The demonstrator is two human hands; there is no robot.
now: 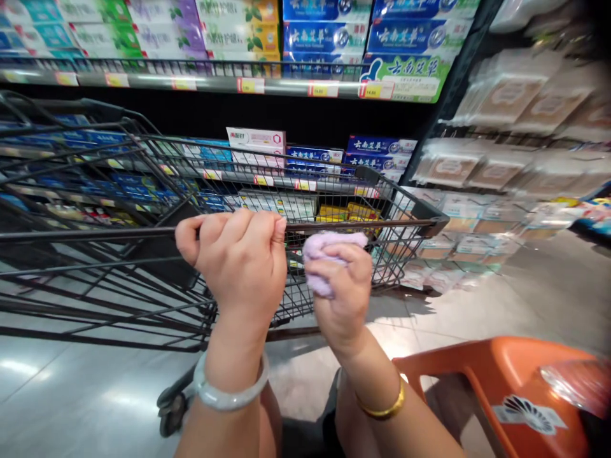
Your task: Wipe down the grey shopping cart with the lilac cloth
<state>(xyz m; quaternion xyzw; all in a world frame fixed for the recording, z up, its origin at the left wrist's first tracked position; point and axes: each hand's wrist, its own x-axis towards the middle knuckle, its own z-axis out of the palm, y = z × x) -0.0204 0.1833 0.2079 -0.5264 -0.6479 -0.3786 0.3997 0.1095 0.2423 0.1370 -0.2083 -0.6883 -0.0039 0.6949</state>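
A black wire shopping cart [405, 238] stands across in front of me, side-on. My left hand [238, 261] is closed around the dark top rail [95, 234] of the cart, knuckles up; a pale bangle circles that wrist. Just right of it, my right hand [346, 280] clutches a bunched lilac cloth [327, 251] below the same rail. The cloth sits close to the rail; whether it touches it I cannot tell. A gold bracelet is on the right wrist.
Behind the cart, a shelf [157, 81] carries rows of toothpaste boxes [324, 38] with price tags. Hanging packets [515, 95] fill a rack at right. An orange plastic stool [510, 356] stands at lower right on the tiled floor [109, 394]. A cart caster [172, 410] is near my left forearm.
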